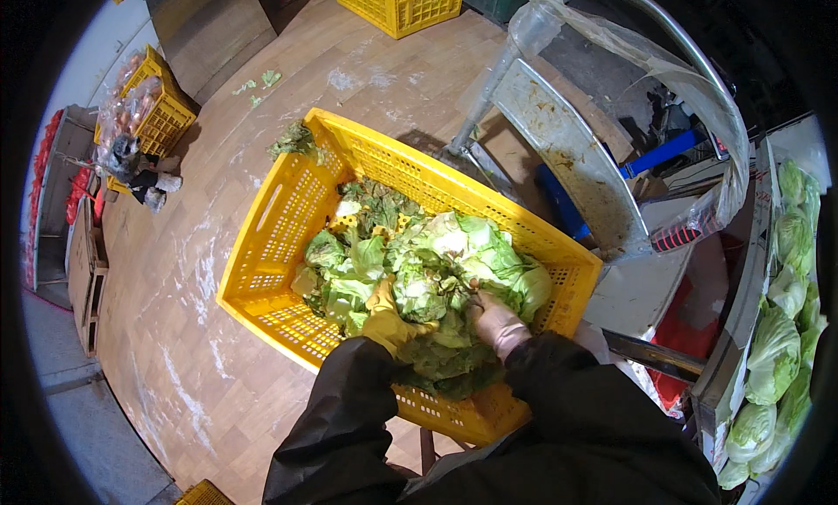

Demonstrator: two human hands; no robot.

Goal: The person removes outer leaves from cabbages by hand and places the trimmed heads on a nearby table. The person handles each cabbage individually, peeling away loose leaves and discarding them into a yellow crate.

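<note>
A yellow plastic crate (262,210) stands tilted in the view before me, with lettuce heads and loose, wilted leaves inside. My left hand (393,322), in a yellow glove, cups the lower left side of a trimmed lettuce head (419,297), fingers and thumb spread around it. At that head's right side is my right hand (499,323), in a pale pinkish glove, its fingers bent by a small dark thing too unclear to name. Limp green leaves (448,354) lie between my wrists. A larger pale green lettuce (478,240) rests beyond, and a wilted leaf clump (294,141) hangs on the crate's far left corner.
A metal hand cart (569,158) with a curved tube handle is beyond the crate. Lettuce heads (772,354) line the right side. Yellow crates stand at the top (399,11) and left (163,112); a small grey dog (141,171) is near the left one.
</note>
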